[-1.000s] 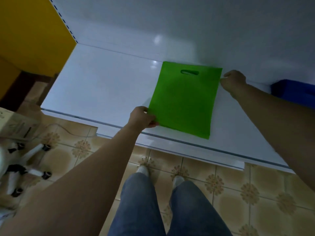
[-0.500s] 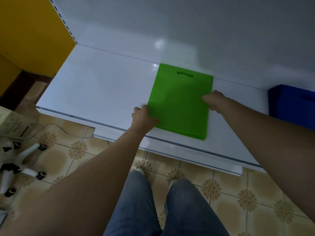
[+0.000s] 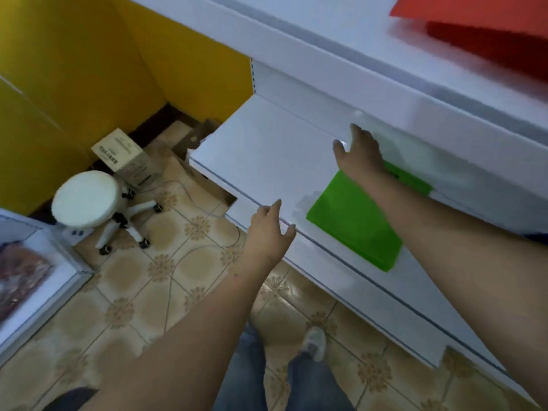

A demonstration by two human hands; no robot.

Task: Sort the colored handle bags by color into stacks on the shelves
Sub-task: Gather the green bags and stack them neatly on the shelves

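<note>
Green bag (image 3: 354, 223) lies flat on the lower shelf (image 3: 267, 149), near the front edge, its far end under my right wrist. My right hand (image 3: 360, 151) is over the shelf just past the bag's far-left corner, fingers straight & spread, holding nothing; can't tell if the palm touches the bag or shelf. My left hand (image 3: 268, 229) is at the shelf's front lip, left of the bag & apart from it, fingers loose & a bit apart, nothing in it. Fingertips look close to the lip, contact unclear.

Upper shelf (image 3: 355, 46) top right has a red bag (image 3: 486, 37), partly cut off by the frame. On the tiled floor (image 3: 154, 280) to the left: white stool (image 3: 86, 198) on casters, w/ a cardboard box (image 3: 130, 160) behind it against the yellow wall (image 3: 89, 69).
</note>
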